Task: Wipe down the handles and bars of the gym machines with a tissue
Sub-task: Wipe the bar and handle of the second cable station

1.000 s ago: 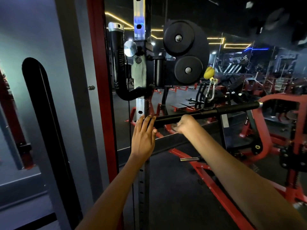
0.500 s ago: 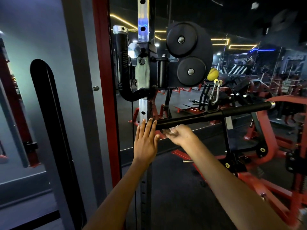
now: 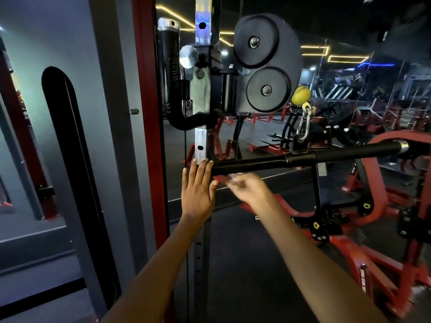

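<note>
My left hand [image 3: 198, 194] lies flat against the perforated upright [image 3: 201, 145], fingers straight and together, fingertips [image 3: 205, 162] level with the near end of the black bar [image 3: 303, 157]. This grip is fully open and has hold of nothing; it only braces.

My right hand [image 3: 247, 188] sits just below the black bar, beside its near end and close to the left hand. Its fingers are curled around a small pale wad, which I take to be the tissue [image 3: 234, 176] (motion blur prevents a firm reading). The tissue is therefore just under the bar's near end, apparently not pressed against it at this instant.

The black bar runs rightward from the upright to a chrome end cap [image 3: 403, 145]. A carabiner [image 3: 304, 127] above the bar's middle hangs beneath a yellow ball [image 3: 300, 95]. Above the bar, on the upright, a black pulley housing [image 3: 265, 64] is mounted, with a curved black handle [image 3: 171, 78] on the far side of the upright from the bar.

Risks, as judged from this position:
- The bar hangs from the carabiner, so it can probably swing or rotate when wiped. Cause: lateral pressure without a steadying hold.
- The tissue may bunch or tear. Cause: a small wad dragged along textured grip rubber.
- The far end may go unwiped. Cause: the reach from the upright is long.
</note>
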Motion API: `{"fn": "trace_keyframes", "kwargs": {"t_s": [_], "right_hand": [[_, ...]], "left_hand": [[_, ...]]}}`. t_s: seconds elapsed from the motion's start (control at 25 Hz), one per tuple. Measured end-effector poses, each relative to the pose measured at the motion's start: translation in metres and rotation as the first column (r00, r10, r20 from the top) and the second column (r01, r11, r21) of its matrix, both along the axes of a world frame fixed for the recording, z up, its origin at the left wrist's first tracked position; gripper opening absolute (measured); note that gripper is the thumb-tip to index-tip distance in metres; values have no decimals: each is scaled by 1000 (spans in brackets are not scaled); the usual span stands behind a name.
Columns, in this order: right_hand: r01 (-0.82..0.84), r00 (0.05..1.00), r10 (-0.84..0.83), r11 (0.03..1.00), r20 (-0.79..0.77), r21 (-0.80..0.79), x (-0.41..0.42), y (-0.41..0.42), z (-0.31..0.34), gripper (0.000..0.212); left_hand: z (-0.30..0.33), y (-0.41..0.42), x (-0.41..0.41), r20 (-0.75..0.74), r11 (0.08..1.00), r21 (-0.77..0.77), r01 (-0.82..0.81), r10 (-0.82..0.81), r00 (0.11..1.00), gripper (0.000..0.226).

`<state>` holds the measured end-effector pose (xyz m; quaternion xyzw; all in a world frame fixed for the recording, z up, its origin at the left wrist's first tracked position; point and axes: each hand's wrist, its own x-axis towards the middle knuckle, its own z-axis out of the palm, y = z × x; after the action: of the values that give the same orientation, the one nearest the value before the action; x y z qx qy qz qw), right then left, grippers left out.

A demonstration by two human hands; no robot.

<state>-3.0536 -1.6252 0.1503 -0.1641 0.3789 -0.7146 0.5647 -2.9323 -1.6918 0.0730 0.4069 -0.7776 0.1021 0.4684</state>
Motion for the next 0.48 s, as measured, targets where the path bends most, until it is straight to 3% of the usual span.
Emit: {"fn": "trace_keyframes", "kwargs": {"t_s": [0.16, 0.24, 0.4, 0.48], "right_hand": [[305, 942, -299, 952, 152, -18, -65, 33, 17, 24], [309, 939, -302, 951, 163, -17, -63, 32, 19, 28], [316, 947, -319, 945, 31, 80, -57, 42, 13, 39], [425, 903, -418, 904, -97, 58, -63, 62, 6, 42]], "left_hand": [[-1, 2, 3, 47, 1000, 18, -17, 16, 999, 68], [-3, 5, -1, 35, 999, 36, -31, 30, 999, 75], [22, 21, -27, -94, 987, 122, -105, 117, 989, 88], [46, 30, -58, -73, 993, 112, 21, -12, 997, 81]]}}
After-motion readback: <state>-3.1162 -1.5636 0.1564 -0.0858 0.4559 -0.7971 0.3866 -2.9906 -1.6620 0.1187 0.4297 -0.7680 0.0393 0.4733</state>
